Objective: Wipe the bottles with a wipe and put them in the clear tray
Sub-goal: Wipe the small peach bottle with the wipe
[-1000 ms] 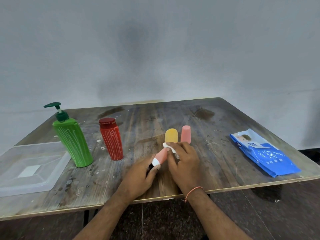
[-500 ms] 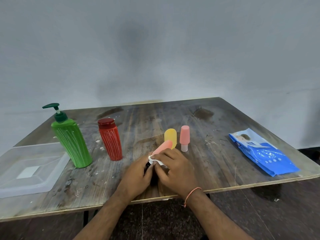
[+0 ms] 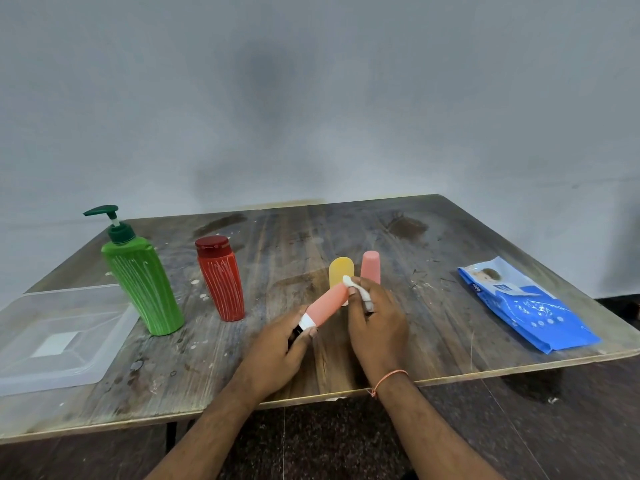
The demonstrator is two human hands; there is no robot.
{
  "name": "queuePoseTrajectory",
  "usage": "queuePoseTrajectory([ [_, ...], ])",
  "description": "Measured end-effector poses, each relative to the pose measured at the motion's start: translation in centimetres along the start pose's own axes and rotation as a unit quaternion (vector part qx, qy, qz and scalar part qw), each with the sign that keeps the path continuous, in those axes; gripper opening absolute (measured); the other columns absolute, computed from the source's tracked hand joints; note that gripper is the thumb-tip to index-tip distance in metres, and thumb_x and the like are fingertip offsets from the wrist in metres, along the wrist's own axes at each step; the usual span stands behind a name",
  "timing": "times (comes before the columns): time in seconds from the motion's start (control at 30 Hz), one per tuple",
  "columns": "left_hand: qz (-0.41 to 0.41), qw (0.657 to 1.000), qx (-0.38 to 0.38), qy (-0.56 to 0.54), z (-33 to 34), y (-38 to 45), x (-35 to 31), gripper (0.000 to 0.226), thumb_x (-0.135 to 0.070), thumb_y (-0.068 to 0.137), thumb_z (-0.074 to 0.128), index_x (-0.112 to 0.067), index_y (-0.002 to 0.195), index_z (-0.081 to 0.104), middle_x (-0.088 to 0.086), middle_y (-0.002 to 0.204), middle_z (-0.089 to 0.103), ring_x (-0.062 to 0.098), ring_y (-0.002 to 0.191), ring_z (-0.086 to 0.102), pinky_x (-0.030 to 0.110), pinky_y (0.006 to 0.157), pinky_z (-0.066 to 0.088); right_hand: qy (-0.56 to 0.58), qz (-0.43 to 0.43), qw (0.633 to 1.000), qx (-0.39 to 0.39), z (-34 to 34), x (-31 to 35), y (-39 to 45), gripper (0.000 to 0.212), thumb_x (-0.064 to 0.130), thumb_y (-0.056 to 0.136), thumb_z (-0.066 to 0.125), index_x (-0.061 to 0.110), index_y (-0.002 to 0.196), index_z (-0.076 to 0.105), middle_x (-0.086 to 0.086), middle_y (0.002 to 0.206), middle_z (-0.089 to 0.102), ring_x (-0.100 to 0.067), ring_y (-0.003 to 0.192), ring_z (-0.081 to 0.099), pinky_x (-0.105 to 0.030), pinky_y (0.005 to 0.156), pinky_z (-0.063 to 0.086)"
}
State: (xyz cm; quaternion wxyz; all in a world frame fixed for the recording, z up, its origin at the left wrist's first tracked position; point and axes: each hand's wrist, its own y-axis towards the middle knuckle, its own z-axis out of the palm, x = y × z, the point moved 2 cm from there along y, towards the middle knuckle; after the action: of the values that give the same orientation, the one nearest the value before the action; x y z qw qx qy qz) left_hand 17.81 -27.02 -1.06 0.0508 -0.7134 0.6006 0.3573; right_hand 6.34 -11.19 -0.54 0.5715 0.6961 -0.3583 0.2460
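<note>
The left hand [image 3: 277, 344] grips the cap end of the pink bottle [image 3: 327, 304], held tilted above the table [image 3: 433, 327]; the right hand [image 3: 375, 320] pinches the wipe [image 3: 356, 289] against its far end. Excess wiping pressure could lever the bottle loose, knocking over the yellow bottle [image 3: 340, 271] just behind

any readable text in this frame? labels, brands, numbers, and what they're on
Nothing reads cleanly.
Blue wipes pack: small white print along its left edge and a white label on top, both too small and blurred to read.
Green pump bottle, red bottle: white streaks only, no lettering.
Pink bottle in the left hand, yellow bottle, second pink bottle: no visible text.
Clear tray: none.
</note>
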Motion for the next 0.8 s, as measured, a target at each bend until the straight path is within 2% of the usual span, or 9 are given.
queuePoseTrajectory([
  [0.13,-0.007,1.0,0.001,-0.002,0.0,0.0,-0.1,0.036,-0.037,0.106,0.056,-0.034,0.142,0.054,-0.018,0.121,0.063,-0.01,0.108,0.054,0.021,0.087,0.051,0.03,0.049,0.998,0.014,-0.1,-0.1,0.1,0.022,0.03,0.104,0.069,0.032,0.125,0.077,0.019,0.115,0.075,0.004,0.105,0.067,-0.006,0.084,0.048],
  [0.27,-0.025,0.999,-0.002,-0.034,0.0,0.1,0.2,0.041,-0.037,0.107,0.055,-0.039,0.147,0.049,-0.024,0.123,0.062,-0.014,0.112,0.054,0.018,0.088,0.051,0.053,0.099,0.992,0.063,-0.2,-0.1,0.1,0.019,0.037,0.101,0.073,0.041,0.12,0.072,0.025,0.1,0.073,0.006,0.094,0.067,-0.01,0.071,0.051],
  [0.33,-0.041,0.997,-0.007,-0.06,-0.1,0.1,0.1,0.037,-0.036,0.108,0.054,-0.043,0.143,0.048,-0.025,0.115,0.064,-0.013,0.104,0.058,0.013,0.079,0.048,0.066,0.111,0.987,0.098,0.0,-0.1,0.1,0.017,0.042,0.099,0.074,0.047,0.114,0.068,0.027,0.098,0.075,0.005,0.089,0.071,-0.021,0.073,0.058],
  [0.4,-0.06,0.994,-0.006,-0.089,-0.1,0.2,0.1,0.028,-0.037,0.108,0.053,-0.045,0.134,0.049,-0.019,0.098,0.068,-0.005,0.092,0.064,0.014,0.07,0.048,0.077,0.113,0.982,0.131,0.0,-0.1,0.0,0.017,0.044,0.098,0.076,0.044,0.112,0.066,0.028,0.098,0.077,0.004,0.089,0.073,-0.025,0.075,0.06],
  [0.47,-0.074,0.99,-0.003,-0.119,-0.1,0.4,0.4,0.024,-0.042,0.108,0.051,-0.04,0.131,0.056,-0.011,0.088,0.07,0.004,0.082,0.068,0.024,0.072,0.054,0.067,0.107,0.977,0.173,0.0,0.3,0.0,0.019,0.043,0.097,0.077,0.04,0.112,0.066,0.026,0.098,0.078,0.007,0.091,0.073,-0.015,0.075,0.056],
  [0.53,-0.088,0.985,0.0,-0.146,-0.1,0.5,0.8,0.023,-0.045,0.108,0.048,-0.035,0.124,0.061,-0.008,0.09,0.071,0.009,0.081,0.069,0.034,0.076,0.057,0.057,0.099,0.972,0.204,0.1,0.5,-0.1,0.02,0.041,0.096,0.079,0.037,0.112,0.067,0.025,0.098,0.078,0.01,0.093,0.071,-0.006,0.072,0.05],
  [0.6,-0.099,0.979,0.002,-0.177,0.0,0.6,0.9,0.018,-0.038,0.11,0.048,-0.034,0.117,0.064,-0.007,0.093,0.072,0.011,0.081,0.07,0.033,0.075,0.056,0.062,0.092,0.969,0.22,0.2,0.6,-0.2,0.02,0.036,0.096,0.08,0.034,0.112,0.069,0.024,0.097,0.078,0.011,0.093,0.071,-0.004,0.073,0.048],
  [0.67,-0.107,0.974,0.002,-0.199,0.0,0.6,0.6,0.019,-0.032,0.112,0.046,-0.032,0.118,0.063,-0.008,0.095,0.072,0.01,0.079,0.07,0.026,0.071,0.054,0.063,0.082,0.966,0.239,0.3,0.7,-0.2,0.019,0.033,0.096,0.081,0.032,0.111,0.07,0.025,0.099,0.078,0.012,0.094,0.07,-0.004,0.074,0.047],
  [0.8,-0.134,0.966,-0.012,-0.22,-0.2,0.5,0.6,0.024,-0.03,0.112,0.045,-0.025,0.111,0.069,-0.005,0.091,0.073,0.004,0.075,0.067,0.021,0.067,0.052,0.082,0.07,0.956,0.274,0.5,0.8,-0.3,0.016,0.028,0.096,0.081,0.029,0.109,0.072,0.021,0.103,0.079,0.009,0.1,0.071,-0.008,0.08,0.051],
])
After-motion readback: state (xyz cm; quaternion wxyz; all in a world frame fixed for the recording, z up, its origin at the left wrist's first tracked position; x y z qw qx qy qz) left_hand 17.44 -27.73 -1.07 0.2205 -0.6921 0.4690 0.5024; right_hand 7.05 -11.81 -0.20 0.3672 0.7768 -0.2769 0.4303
